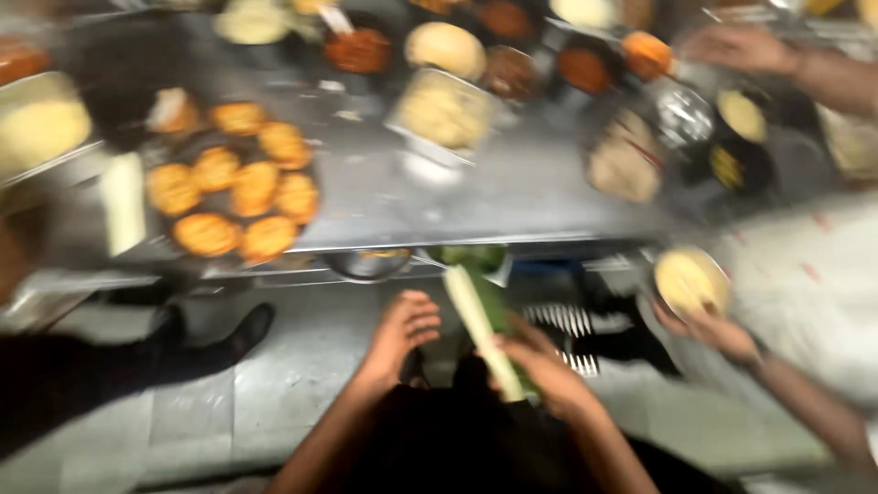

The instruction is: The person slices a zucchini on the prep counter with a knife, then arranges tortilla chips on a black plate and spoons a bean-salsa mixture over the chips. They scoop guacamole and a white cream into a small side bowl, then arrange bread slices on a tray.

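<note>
Whole frame motion-blurred. Bowls (512,69) at the back of the bench (512,183) are smeared, contents unreadable, top row cut by the upper edge. Right hand (540,370) fingers (512,352) wrap the green leaf strip (480,320), hiding its lower end. Left hand (402,329): curled, grip unclear. Co-worker's arm (805,64) runs off the right edge. Dark shape (55,375) lower left can't be identified.

Ahead of your left hand (402,331), the steel bench (512,187) lies open in a bare strip. To its left, a round pan (233,197) of fried patties blocks the way. Beside your right hand (540,370), a co-worker's hand (718,331) with a bowl (692,282) crowds the passage.
</note>
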